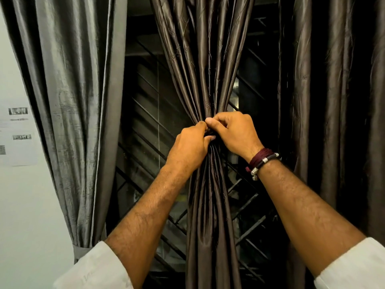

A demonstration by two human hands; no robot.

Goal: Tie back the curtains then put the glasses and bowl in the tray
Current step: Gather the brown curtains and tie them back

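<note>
A dark brown satin curtain point(205, 65) hangs in the middle, bunched into a narrow waist at hand height. My left hand point(188, 149) and my right hand point(233, 132) both grip that gathered waist, fingers curled and meeting at the front of it. Whatever they work between the fingertips is hidden by the hands. A grey curtain point(68, 97) hangs at the left, gathered low near the wall. Another dark brown curtain point(325, 101) hangs loose at the right. No glasses, bowl or tray are in view.
Behind the curtains is a dark window with a metal grille point(145, 132) of diagonal bars. A white wall point(23, 195) at the left carries printed paper sheets point(18, 134). My right wrist wears a maroon thread band and beaded bracelet point(262, 161).
</note>
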